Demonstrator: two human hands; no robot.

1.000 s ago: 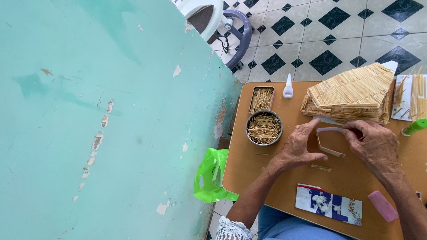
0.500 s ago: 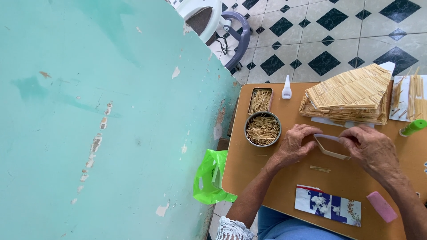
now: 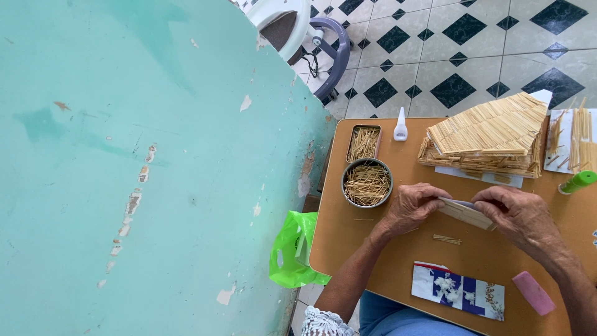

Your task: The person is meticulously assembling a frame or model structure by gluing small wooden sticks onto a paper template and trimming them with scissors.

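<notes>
1. At the far left stands a turquoise painted wall with flaking patches, and a bright green plastic bag hangs off the corner of my brown wooden worktop.
2. A round metal tin of loose thin sticks sits just beside my left hand, with a small rectangular tray of sticks behind it and a small white glue bottle near that.
3. My left hand's grip is closed on one end of a small flat panel of glued pale sticks. A second ago the piece stood up more openly between my hands; now it lies low and tilted, just above the worktop, and both hands have drawn in around it.
4. I take that to mean I am pressing the piece together rather than adding to it.
5. My right hand clamps the other end, fingers curled over the top edge.
6. Behind my hands sits a large model roof of layered sticks. Nearer me lie a blue-and-white printed card and a pink oblong block.
7. A green cylinder lies at the right edge.
</notes>
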